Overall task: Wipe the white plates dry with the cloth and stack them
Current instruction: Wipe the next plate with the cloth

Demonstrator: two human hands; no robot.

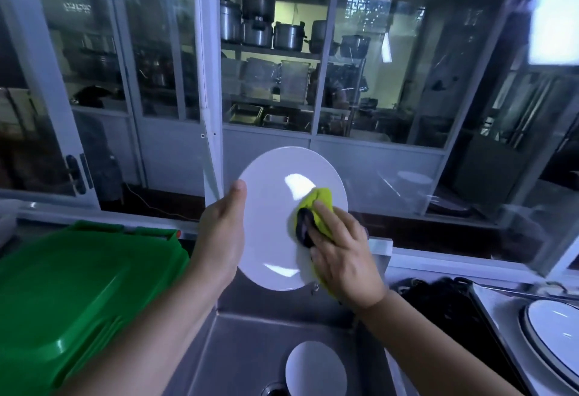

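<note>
Above the stainless-steel sink point(244, 348), the left hand point(221, 235) held a round white plate point(272, 207) upright, grip on its nine-o'clock rim, while the right hand point(341, 261) clutched a yellow-green cloth point(322, 204) against its four-o'clock face.

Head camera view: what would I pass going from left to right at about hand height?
A green bin → left hand → the white plate it holds → right hand gripping the yellow cloth → blue-rimmed plates at the right edge.
</note>
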